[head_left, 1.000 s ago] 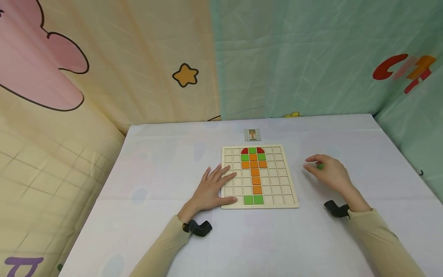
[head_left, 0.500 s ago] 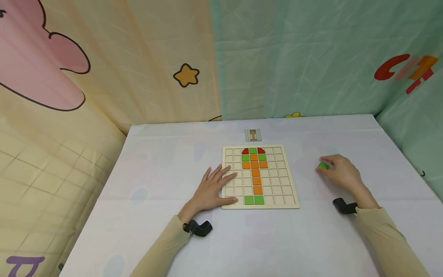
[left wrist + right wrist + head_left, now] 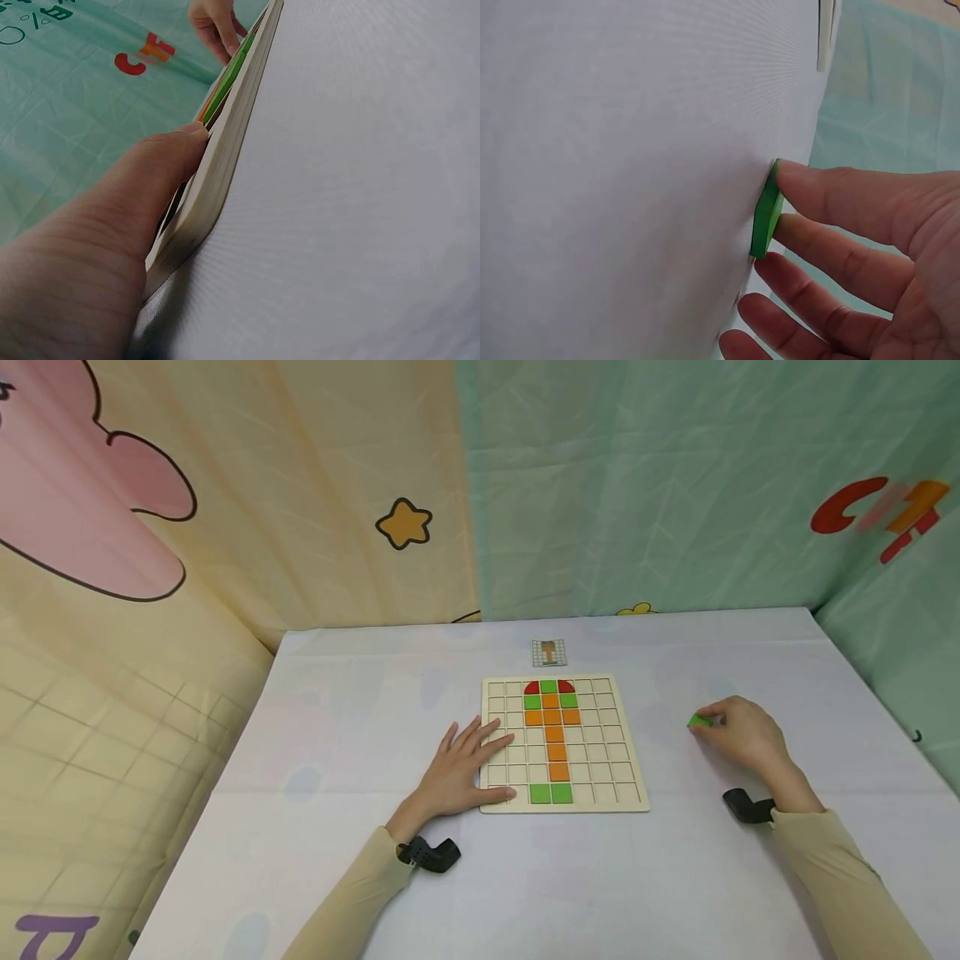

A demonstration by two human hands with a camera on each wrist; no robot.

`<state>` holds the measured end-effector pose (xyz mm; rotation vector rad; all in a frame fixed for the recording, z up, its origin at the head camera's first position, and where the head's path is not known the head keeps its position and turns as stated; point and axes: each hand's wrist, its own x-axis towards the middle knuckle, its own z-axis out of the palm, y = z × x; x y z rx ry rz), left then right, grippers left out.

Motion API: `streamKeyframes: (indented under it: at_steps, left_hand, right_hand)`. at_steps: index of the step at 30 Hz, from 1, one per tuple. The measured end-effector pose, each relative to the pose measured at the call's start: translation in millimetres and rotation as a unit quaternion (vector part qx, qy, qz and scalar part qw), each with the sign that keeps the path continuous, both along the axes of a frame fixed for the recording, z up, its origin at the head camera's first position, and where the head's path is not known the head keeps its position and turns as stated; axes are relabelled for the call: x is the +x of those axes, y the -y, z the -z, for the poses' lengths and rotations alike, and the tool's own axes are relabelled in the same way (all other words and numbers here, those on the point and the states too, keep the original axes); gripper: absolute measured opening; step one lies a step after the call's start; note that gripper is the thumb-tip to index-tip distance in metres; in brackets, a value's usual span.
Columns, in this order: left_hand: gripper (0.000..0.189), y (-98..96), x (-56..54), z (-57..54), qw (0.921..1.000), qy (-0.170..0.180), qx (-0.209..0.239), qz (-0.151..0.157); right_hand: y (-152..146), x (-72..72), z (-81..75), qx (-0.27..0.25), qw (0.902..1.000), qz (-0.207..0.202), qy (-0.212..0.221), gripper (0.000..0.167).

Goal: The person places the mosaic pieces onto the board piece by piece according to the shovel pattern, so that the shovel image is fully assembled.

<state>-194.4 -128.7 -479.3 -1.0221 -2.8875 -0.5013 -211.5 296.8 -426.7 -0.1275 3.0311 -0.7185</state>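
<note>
A light wooden grid board (image 3: 606,772) lies mid-table. Its cells hold several orange tiles (image 3: 554,734), several green tiles (image 3: 561,793) and two rounded red tiles (image 3: 532,687). My left hand (image 3: 452,777) rests with spread fingers on the board's left side; in the left wrist view its thumb (image 3: 142,180) lies over the near edge. Right of the board, my right hand (image 3: 742,739) pinches a loose green square tile (image 3: 765,214) between thumb and index finger, low over the table. The other fingers of that hand curve loosely below the tile in the right wrist view.
A small pattern card (image 3: 549,652) lies just behind the board. The white-covered table (image 3: 337,718) meets printed curtains (image 3: 637,485) at the back and sides. Black wrist cameras (image 3: 429,854) stick out from both wrists.
My right hand has moved right, away from the board, with the green tile, then nearly stopped there as the tile tilted a little in its fingers. The left hand and board stay put.
</note>
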Motion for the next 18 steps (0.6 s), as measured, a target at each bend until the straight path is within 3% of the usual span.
streamKeyframes:
  at_steps: [18]
  left_hand:
    - [0.081,0.2,0.0,1.1,1.0000,-0.002,0.001,0.002]
  right_hand:
    - [9.9,4.7,0.3,-0.008,0.9998,-0.002,0.019,0.033]
